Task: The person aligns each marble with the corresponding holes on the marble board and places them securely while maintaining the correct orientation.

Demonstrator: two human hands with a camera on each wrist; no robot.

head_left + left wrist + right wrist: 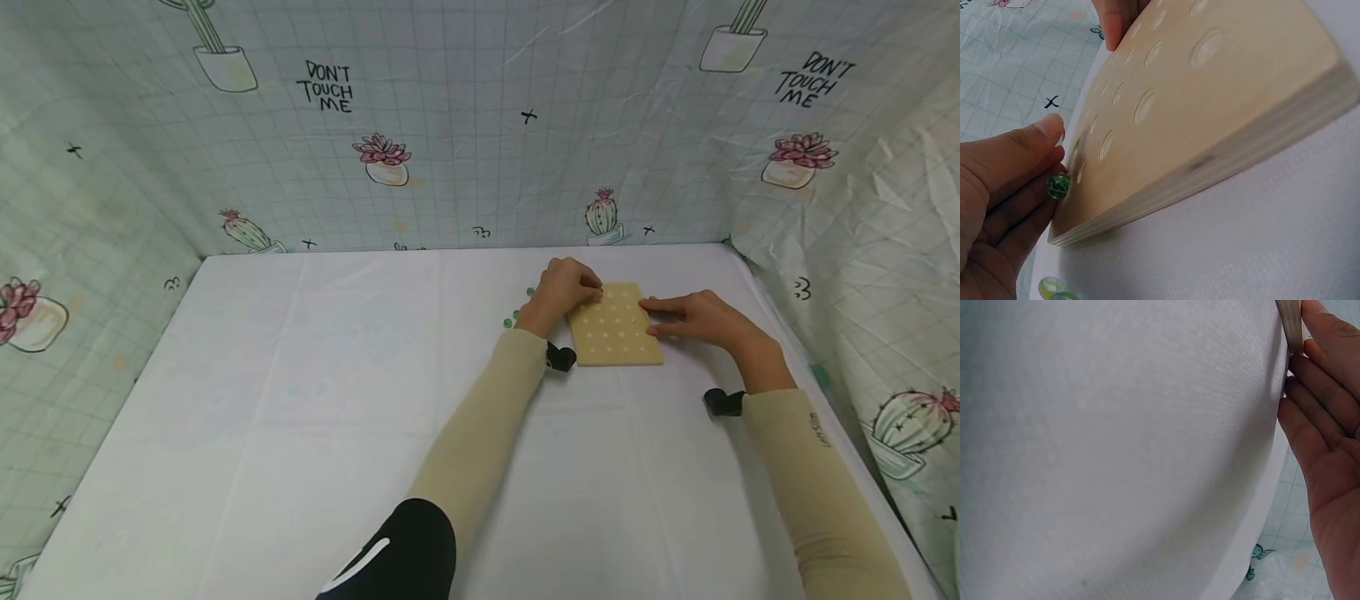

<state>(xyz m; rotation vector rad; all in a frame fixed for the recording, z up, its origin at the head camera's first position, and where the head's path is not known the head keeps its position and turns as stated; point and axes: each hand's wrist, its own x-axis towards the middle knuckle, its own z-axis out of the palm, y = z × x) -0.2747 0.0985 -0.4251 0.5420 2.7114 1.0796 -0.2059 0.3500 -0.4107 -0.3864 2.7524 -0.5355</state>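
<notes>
Left hand (561,290) apparently pinching a marble (1062,135) at the dimpled board (618,340) on the desk (315,375), green marble (1058,186) beside its fingers; right hand (705,319), fingers spread, touching the edge; a nudge could send marbles rolling.

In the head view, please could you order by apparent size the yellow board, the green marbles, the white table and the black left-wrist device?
1. White table
2. Yellow board
3. Black left-wrist device
4. Green marbles, each tiny; too alike to rank among themselves
</notes>
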